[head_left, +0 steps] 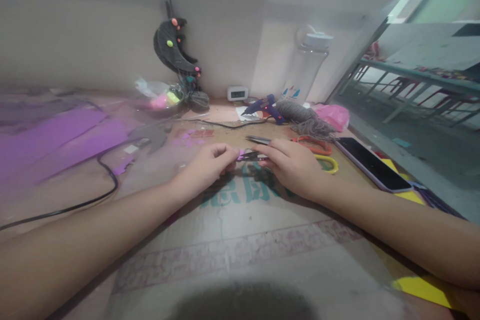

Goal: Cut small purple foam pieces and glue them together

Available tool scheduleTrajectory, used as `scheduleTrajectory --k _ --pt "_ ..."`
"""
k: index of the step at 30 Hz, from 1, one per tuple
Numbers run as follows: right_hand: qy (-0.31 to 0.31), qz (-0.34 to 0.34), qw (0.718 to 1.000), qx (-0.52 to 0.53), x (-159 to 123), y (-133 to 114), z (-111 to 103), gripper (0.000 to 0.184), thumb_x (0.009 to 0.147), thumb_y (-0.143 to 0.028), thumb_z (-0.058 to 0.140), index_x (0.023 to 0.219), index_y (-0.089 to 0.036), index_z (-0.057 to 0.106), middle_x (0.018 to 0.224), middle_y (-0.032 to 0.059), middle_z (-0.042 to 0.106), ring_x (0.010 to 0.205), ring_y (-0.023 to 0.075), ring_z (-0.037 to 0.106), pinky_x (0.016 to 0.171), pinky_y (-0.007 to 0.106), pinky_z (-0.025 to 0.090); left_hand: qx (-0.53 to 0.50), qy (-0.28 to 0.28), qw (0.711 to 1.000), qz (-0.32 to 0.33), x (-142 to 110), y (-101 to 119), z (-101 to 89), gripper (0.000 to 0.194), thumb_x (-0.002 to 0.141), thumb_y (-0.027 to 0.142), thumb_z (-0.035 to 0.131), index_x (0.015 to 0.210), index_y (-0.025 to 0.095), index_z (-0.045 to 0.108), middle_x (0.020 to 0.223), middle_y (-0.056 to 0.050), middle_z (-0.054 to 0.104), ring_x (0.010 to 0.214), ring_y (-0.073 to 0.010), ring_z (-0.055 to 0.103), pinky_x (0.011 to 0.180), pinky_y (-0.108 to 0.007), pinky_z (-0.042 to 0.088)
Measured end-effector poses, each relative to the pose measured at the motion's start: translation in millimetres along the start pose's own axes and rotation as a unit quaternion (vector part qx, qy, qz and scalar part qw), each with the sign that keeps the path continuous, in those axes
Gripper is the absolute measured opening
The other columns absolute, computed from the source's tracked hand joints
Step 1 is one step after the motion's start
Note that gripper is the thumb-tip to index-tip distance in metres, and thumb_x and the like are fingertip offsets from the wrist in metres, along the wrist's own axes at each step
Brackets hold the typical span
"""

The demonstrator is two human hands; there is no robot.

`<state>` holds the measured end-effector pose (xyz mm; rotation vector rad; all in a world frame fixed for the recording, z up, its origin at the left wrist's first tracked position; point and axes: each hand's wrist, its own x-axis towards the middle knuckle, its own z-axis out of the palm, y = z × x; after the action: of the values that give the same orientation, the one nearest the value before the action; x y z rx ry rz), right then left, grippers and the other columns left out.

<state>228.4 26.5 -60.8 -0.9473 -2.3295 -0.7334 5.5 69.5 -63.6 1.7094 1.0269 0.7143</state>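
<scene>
My left hand (217, 158) is closed in a pinch on a small purple piece (241, 153), most of it hidden by the fingertips. From the right, my right hand (290, 162) grips small dark-bladed scissors (250, 156), whose blades meet the purple piece. Their handles are covered by my fingers. Just behind my right hand lie larger scissors, with grey blades (258, 139) and an orange handle loop (318, 145). A yellow loop (328, 164) shows beside the hand; I cannot tell which scissors it belongs to.
Purple sheets (75, 135) and a black cord (108, 175) lie left. Behind stand a decorated dark crescent (168, 45), a small clock (237, 93), a blue glue gun (264, 107), grey yarn (303, 117) and a clear bottle (305, 72). A phone (371, 162) lies right, near the table's edge.
</scene>
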Motion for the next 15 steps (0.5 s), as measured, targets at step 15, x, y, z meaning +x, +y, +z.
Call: scheduleTrajectory --k 15 --pt "-0.007 -0.001 1.000 0.006 -3.0 0.3 1.9 0.030 0.105 -0.026 0.043 0.111 -0.011 0.068 0.080 0.0073 0.065 0.069 0.0192 0.056 0.061 0.030 0.042 0.005 0.004 1.000 0.006 0.8 3.1 0.8 0.035 0.087 0.040 0.052 0.060 0.020 0.050 0.058 0.002 0.048 0.055 -0.0118 0.042 0.051 -0.024 0.032"
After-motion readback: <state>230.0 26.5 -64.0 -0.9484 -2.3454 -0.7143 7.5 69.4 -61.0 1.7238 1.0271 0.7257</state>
